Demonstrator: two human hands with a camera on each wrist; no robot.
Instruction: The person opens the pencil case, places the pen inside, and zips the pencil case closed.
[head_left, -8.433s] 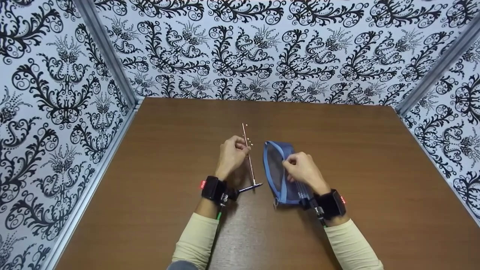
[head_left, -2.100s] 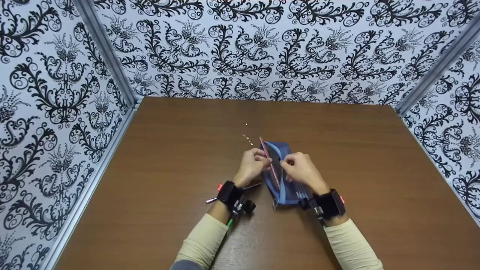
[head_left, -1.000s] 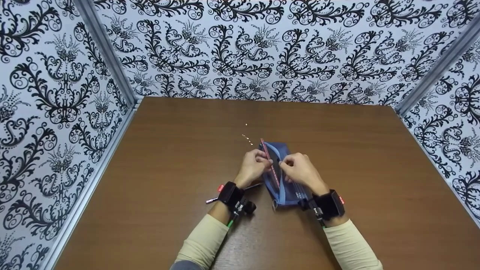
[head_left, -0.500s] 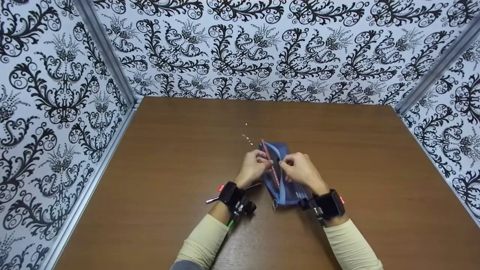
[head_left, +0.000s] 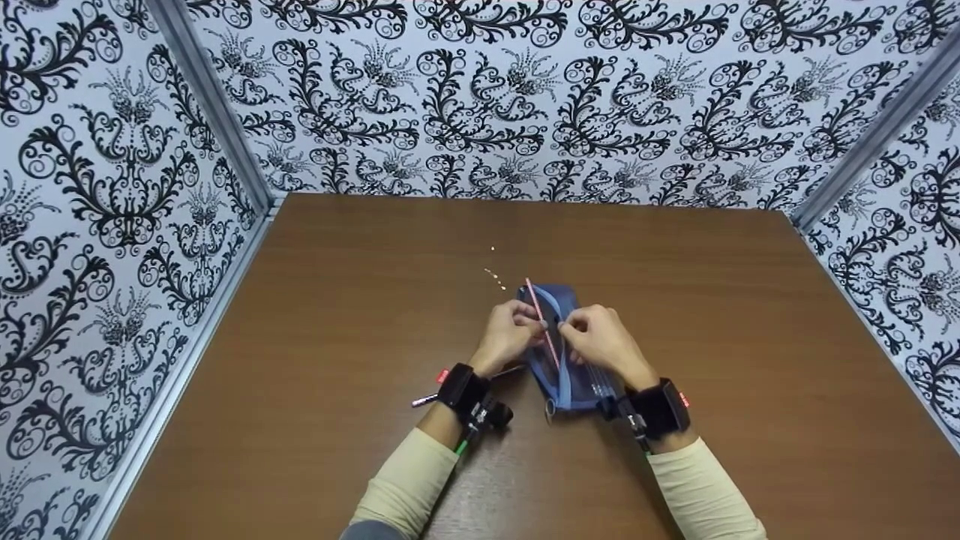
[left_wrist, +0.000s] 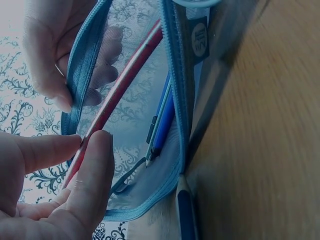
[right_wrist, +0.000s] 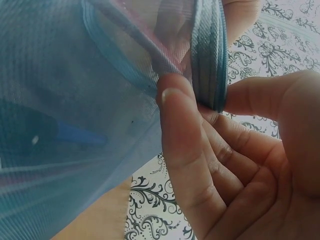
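My left hand (head_left: pixel 504 336) pinches a red pencil (left_wrist: pixel 125 75) between thumb and fingers. The pencil slants through the unzipped mouth of a blue mesh pencil case (head_left: pixel 574 399), its far end sticking up past the case's back edge in the head view. With thumb and fingers, my right hand (head_left: pixel 606 339) pinches the zippered edge (right_wrist: pixel 209 55) of the case and holds it apart from the opposite edge. Inside the mesh lie a blue pen (left_wrist: pixel 164 122) and a thin pencil beside it. Several clear rod-like shapes show near the right wrist through the mesh.
A dark pencil (head_left: pixel 424 401) lies on the wooden table (head_left: pixel 337 300) under my left wrist, its sharpened tip close to the case. Small pale flecks (head_left: pixel 496 277) are scattered behind my left hand. Patterned walls (head_left: pixel 480 97) stand around the table's back and sides.
Since the oldest frame, my left hand has carried the red pencil rightward from the table into the case's mouth. Lately the pencil has only shifted slightly; my right hand keeps its grip.
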